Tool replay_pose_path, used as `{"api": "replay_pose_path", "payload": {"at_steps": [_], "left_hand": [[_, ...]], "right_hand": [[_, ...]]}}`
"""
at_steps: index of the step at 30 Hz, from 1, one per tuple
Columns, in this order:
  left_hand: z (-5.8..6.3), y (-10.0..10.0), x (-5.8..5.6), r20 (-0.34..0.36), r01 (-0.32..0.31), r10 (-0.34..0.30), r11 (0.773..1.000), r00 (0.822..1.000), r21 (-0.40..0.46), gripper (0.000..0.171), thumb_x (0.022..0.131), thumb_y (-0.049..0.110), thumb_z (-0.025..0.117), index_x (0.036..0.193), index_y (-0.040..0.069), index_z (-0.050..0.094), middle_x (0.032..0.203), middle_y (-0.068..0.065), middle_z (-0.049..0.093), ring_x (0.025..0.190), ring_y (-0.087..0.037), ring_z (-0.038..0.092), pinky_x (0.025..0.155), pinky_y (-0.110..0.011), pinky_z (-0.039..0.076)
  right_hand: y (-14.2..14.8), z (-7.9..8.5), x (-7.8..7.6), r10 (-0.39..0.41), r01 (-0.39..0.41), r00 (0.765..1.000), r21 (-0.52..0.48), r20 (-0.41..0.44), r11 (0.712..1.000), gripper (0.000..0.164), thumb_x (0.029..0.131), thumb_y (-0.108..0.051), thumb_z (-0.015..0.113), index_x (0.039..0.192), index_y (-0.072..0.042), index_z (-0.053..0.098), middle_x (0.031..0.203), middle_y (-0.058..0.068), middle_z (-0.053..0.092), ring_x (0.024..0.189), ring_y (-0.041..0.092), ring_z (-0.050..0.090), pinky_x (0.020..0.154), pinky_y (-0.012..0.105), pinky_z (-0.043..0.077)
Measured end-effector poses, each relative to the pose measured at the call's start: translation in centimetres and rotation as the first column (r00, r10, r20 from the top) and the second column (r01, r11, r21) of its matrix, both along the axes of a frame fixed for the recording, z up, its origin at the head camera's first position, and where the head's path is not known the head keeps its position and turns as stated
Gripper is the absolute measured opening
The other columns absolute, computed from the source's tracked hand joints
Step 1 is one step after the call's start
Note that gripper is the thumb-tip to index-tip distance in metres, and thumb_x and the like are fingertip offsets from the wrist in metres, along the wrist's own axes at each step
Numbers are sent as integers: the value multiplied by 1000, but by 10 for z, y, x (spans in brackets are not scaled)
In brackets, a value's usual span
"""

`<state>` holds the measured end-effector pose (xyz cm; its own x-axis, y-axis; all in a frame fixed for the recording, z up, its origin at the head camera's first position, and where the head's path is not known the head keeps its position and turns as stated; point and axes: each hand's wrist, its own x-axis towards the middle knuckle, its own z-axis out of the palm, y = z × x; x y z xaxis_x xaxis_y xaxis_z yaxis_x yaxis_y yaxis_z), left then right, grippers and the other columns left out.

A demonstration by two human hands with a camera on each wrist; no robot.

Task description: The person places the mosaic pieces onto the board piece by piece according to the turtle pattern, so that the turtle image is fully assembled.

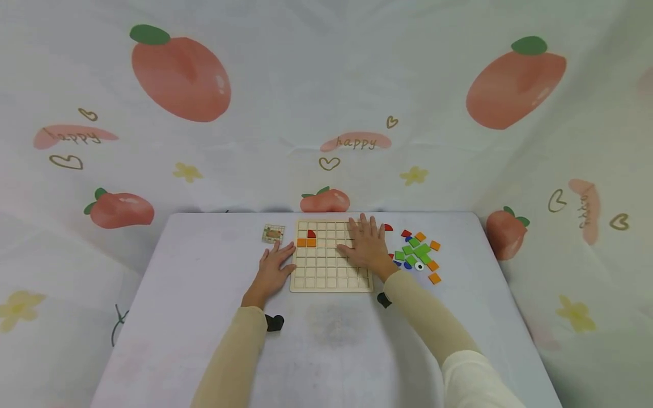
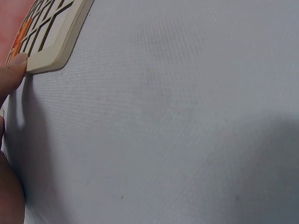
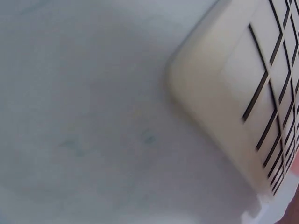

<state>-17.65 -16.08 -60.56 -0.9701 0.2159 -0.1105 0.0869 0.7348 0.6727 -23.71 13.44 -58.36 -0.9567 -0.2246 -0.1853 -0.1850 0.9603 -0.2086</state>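
Observation:
A pale wooden grid board [image 1: 331, 285] lies on the table. Near its upper left sit two orange squares [image 1: 306, 242] and a red quarter-round piece [image 1: 312, 234]. My left hand [image 1: 272, 273] is at the board's left edge with fingers spread; in the left wrist view its thumb [image 2: 17, 67] touches the rim. Flat over the board's right side, my right hand [image 1: 366, 245] has its fingers straight and spread, hiding several cells. Only a sliver of it shows in the right wrist view, beside the board's corner [image 3: 196, 84].
A small picture card [image 1: 274, 233] lies beyond my left fingertips. Right of the board are scattered green squares [image 1: 421, 250], orange squares [image 1: 435, 278], red and blue pieces, and a white disc with a black dot [image 1: 419, 266]. A printed curtain [image 1: 285, 85] hangs behind the table.

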Motion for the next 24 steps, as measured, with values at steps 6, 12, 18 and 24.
{"api": "replay_pose_path", "payload": {"at_steps": [6, 12, 18, 24], "left_hand": [[3, 1, 2, -13, -6, 5, 1000, 1000, -9, 59, 101, 27, 63, 155, 13, 45, 165, 1, 39, 161, -32, 13, 131, -57, 3], [5, 1, 1, 2, -2, 2, 1000, 1000, -22, 59, 102, 28, 62, 156, 14, 43, 166, 1, 37, 162, -32, 11, 131, -56, 1], [3, 0, -1, 11, 4, -4, 1000, 1000, -19, 59, 102, 30, 61, 156, 14, 43, 167, 2, 36, 162, -30, 9, 131, -55, 0], [-1, 1, -1, 20, -3, 3, 1000, 1000, -20, 60, 102, 30, 61, 156, 15, 42, 167, 3, 35, 162, -28, 7, 131, -55, -1]], "right_hand": [[19, -1, 11, -27, 26, 999, -18, -19, 999, 95, 95, -74, 40, 166, -19, 9, 173, 18, 1, 160, 45, 0, 126, 70, 0], [40, -3, 24, -72, 72, 997, -35, -26, 997, 94, 96, -71, 42, 166, -15, 10, 173, 20, 3, 160, 46, 1, 125, 71, 0], [66, -8, 32, -102, 98, 994, -87, -43, 991, 92, 98, -68, 44, 165, -15, 11, 172, 20, 4, 159, 47, 4, 125, 72, 1], [94, -9, 38, -108, 92, 990, -171, -89, 981, 88, 98, -59, 54, 164, -13, 19, 171, 18, 13, 158, 45, 12, 128, 66, 10]]}}
